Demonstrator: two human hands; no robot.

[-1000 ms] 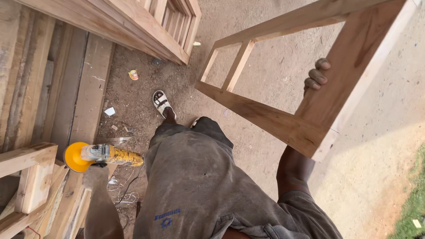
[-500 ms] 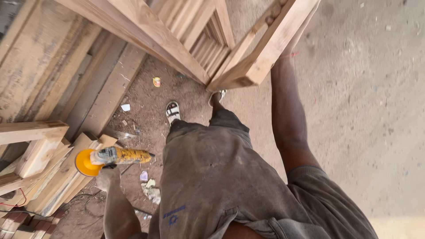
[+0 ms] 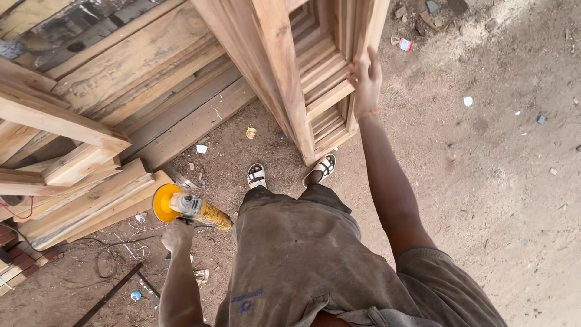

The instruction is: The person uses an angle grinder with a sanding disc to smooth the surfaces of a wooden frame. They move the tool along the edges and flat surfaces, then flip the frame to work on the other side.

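We count one yellow angle grinder [image 3: 192, 209], two black-and-white strapped sandals [image 3: 256, 175], and one upright wooden slatted frame [image 3: 302, 66].

Yellow angle grinder with a round yellow disc guard [image 3: 189, 208] hangs level above the dirt floor (a bit dusty). The pale slatted wooden frame [image 3: 315, 72] stands upright on edge, leaning among similar frames.
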